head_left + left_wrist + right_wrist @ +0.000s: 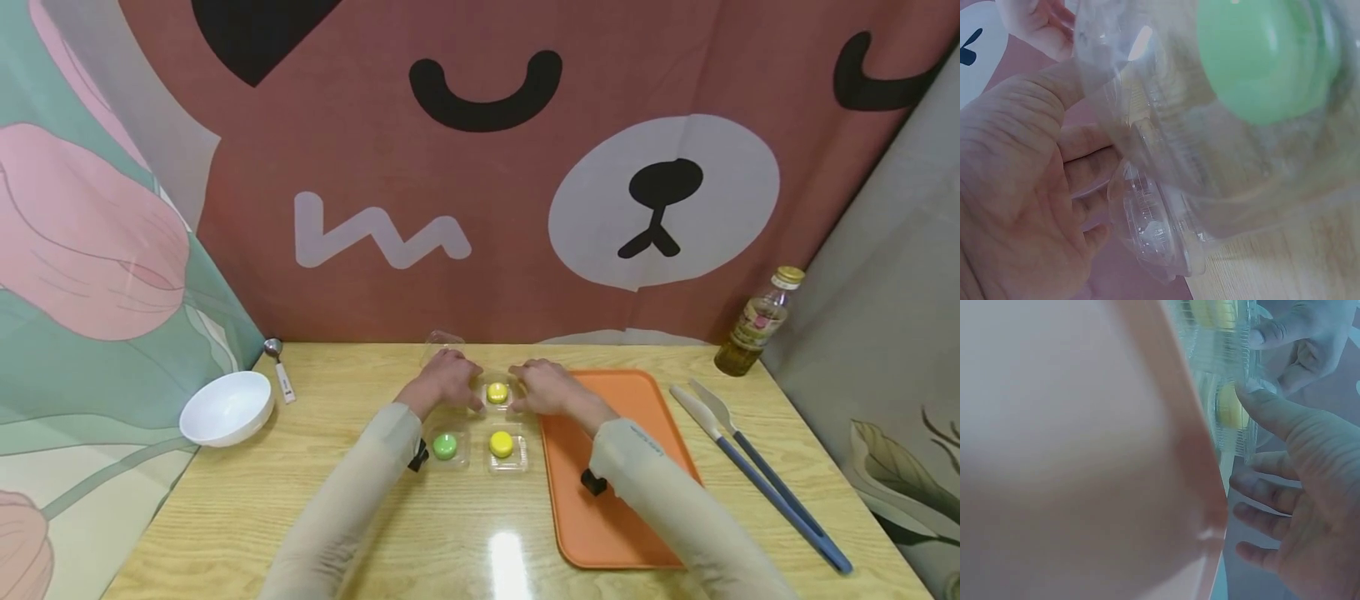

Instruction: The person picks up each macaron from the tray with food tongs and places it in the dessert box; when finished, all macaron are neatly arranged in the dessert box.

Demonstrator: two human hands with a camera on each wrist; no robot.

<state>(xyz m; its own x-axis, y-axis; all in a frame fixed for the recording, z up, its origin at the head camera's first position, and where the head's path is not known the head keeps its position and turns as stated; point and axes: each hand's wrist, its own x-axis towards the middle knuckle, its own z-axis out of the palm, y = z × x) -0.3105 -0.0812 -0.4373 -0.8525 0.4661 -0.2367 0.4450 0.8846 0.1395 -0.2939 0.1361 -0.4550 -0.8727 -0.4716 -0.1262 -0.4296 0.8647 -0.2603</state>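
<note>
Between the two hands sits a small clear plastic box [495, 409] with a yellow macaron [497, 393] inside. My left hand [447, 383] holds its left side, thumb near the front corner and forefinger near the back. At the opposite side, the right hand [551, 387] pinches the box between thumb and forefinger, as the right wrist view shows; its other fingers [1263, 519] are loosely bent. Nearer to me lie a second boxed yellow macaron [501, 444] and a boxed green macaron [445, 446]. An upright clear lid or box [442, 340] stands behind the left hand.
An orange tray [600, 533] lies under the right forearm. Farther right are blue-handled tongs [780, 492] and a bottle [753, 329] of amber liquid. A white bowl [227, 408] and a small spoon [281, 375] are on the left. A printed curtain [510, 183] closes the table's back.
</note>
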